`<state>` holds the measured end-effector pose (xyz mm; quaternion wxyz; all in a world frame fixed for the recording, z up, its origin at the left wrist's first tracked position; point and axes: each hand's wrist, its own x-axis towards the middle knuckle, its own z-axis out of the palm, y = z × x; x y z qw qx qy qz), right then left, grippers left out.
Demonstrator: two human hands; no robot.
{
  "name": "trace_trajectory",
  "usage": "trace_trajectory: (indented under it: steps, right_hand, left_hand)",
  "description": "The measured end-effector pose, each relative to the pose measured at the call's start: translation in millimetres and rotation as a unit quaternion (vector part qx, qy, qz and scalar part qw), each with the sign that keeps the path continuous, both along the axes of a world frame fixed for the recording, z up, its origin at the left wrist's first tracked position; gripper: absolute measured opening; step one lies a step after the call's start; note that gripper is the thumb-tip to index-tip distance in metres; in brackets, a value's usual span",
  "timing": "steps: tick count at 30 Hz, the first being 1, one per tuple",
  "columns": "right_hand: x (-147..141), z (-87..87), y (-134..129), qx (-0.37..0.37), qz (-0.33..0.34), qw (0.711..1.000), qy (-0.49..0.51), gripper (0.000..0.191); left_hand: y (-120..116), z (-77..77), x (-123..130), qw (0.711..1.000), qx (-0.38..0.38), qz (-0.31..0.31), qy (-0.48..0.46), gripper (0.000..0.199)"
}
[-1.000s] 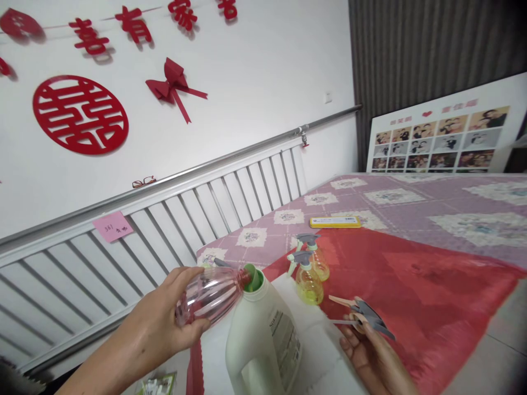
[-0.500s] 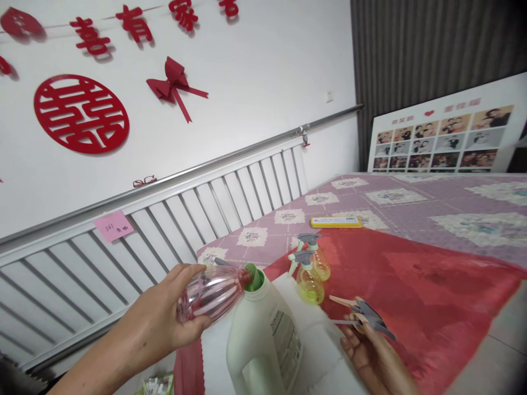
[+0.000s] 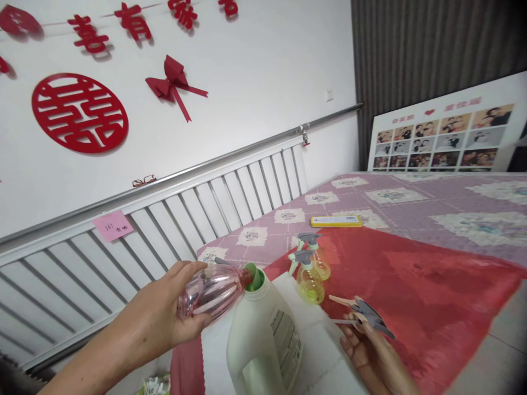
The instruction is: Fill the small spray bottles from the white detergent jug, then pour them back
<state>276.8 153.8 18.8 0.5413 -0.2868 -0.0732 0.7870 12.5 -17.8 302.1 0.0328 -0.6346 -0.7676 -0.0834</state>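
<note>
My left hand is wrapped round a clear pink bottle, tipped almost level with its neck at a green funnel. The funnel sits in the mouth of a large pale green jug. On the right, my right hand grips a grey and peach spray head, whose thin tube points left. Two yellow spray bottles with grey heads stand between the jug and my right hand, the nearer one in front of the other.
A red cloth and a white sheet lie over a patterned purple tablecloth. A yellow-edged flat case lies farther back. Behind stands a white radiator with a pink note; a photo board leans at the right.
</note>
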Motion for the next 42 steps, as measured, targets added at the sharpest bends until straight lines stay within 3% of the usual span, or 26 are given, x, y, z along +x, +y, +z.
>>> trace_trajectory:
  steps: [28,42]
  right_hand:
    - [-0.6,-2.7,0.6,0.013,0.003,1.000,-0.003,0.045]
    - [0.5,-0.2,-0.6,0.005,-0.001,1.000,0.003,0.046]
  left_hand:
    - [0.4,5.1,1.0,1.000,-0.002,-0.009,0.014,0.055]
    - [1.5,7.4,2.6,0.999,-0.023,0.016,0.020,0.059]
